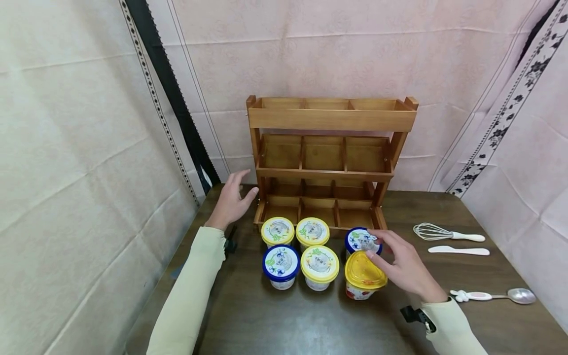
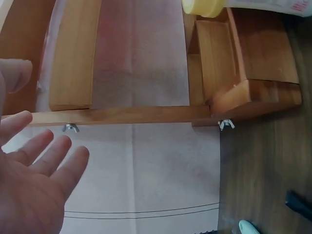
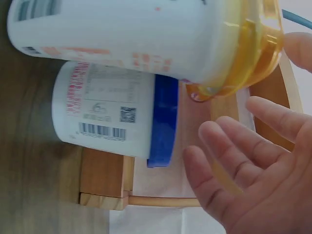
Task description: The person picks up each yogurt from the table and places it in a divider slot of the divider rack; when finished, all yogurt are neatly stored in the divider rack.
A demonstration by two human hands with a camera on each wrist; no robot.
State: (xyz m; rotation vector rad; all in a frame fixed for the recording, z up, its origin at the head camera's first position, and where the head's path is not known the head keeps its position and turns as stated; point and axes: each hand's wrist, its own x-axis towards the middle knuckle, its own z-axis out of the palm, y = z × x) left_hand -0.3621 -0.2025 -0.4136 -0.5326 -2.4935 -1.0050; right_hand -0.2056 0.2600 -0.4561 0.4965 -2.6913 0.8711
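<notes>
My right hand (image 1: 406, 264) hovers over two tubs, fingers loosely spread. Its fingertips are at the rim of a blue-lidded tub (image 1: 360, 239). The thumb lies close to the domed yellow lid of a larger tub (image 1: 365, 272) in front. In the right wrist view both the blue-lidded tub (image 3: 105, 109) and the yellow-lidded tub (image 3: 131, 34) stand beside the palm, with nothing gripped. At the rack's left side my left hand (image 1: 231, 202) is raised with spread fingers, holding nothing. The left wrist view has this hand (image 2: 36, 180) near the rack's side post (image 2: 146, 115).
A tiered wooden rack (image 1: 330, 121) with divided compartments stands at the back. Before it are yellow-lidded tubs (image 1: 319, 264) and another blue-lidded tub (image 1: 281, 263). A whisk (image 1: 448, 232), a white spreader (image 1: 458, 250) and a spoon (image 1: 492, 296) lie to the right.
</notes>
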